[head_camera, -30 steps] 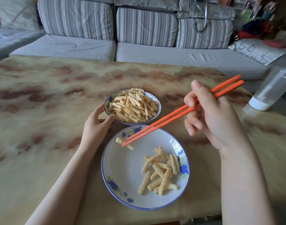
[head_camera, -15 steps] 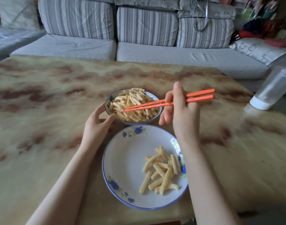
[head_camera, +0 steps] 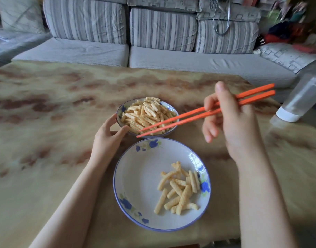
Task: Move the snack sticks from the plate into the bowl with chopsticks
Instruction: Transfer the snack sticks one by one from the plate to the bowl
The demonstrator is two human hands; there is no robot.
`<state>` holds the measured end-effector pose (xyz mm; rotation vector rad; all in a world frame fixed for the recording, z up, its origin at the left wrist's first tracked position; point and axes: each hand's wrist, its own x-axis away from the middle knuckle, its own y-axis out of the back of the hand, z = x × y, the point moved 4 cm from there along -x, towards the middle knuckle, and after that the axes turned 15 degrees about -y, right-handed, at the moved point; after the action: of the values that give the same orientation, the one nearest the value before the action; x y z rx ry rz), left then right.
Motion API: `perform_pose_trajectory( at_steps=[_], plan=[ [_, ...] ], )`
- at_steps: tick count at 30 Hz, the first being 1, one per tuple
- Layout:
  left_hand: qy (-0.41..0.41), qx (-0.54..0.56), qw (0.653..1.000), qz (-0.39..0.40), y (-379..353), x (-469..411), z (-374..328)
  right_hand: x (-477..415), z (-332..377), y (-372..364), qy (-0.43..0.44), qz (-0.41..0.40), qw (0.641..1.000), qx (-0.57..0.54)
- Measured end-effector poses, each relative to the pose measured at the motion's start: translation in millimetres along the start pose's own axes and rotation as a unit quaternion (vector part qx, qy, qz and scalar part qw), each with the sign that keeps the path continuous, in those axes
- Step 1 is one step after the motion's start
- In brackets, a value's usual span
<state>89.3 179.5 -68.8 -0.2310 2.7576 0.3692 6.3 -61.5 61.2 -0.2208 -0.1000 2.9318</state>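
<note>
A white plate [head_camera: 135, 176] with a blue rim and flowers sits near the table's front edge, with several ridged yellow snack sticks [head_camera: 178, 188] on its right half. Just behind it stands a small blue-patterned bowl [head_camera: 120, 111] heaped with snack sticks [head_camera: 146, 113]. My left hand [head_camera: 107, 138] grips the bowl's near-left rim. My right hand [head_camera: 230, 126] holds a pair of orange chopsticks [head_camera: 189, 115]. Their tips hover over the bowl's near edge, slightly apart, with no stick between them.
A clear plastic bottle [head_camera: 302, 99] with a white cap lies tilted at the table's right edge. A grey striped sofa [head_camera: 162, 33] runs along the table's far side, with clutter at its right end. The tabletop [head_camera: 46, 122] is mottled yellow and brown.
The chopsticks carried a snack stick from above the plate to the bowl and let it go. Now my right hand has drawn back to the right, tips empty over the bowl's near edge.
</note>
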Motion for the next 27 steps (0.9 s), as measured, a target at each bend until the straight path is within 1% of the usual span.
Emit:
perform_pose_trajectory(
  at_steps=[6,12,16,21,24,27],
  plan=[
    [0.005,0.005,1.0,-0.003,0,0,0,12,14,41,-0.047,0.022,0.997,0.063],
    [0.003,0.004,1.0,-0.003,0,0,-1,15,11,44,-0.094,0.05,0.985,0.133],
    [0.008,0.004,1.0,-0.003,1,1,-2,13,6,41,-0.112,0.053,0.981,0.15],
    [0.003,0.002,1.0,-0.004,0,2,-4,9,4,42,-0.091,0.01,0.99,0.108],
    [0.007,0.008,1.0,-0.004,0,1,-3,6,6,44,-0.074,-0.017,0.996,0.047],
    [0.004,0.007,1.0,-0.005,0,1,-3,3,6,44,-0.047,-0.068,0.996,-0.025]
  ],
)
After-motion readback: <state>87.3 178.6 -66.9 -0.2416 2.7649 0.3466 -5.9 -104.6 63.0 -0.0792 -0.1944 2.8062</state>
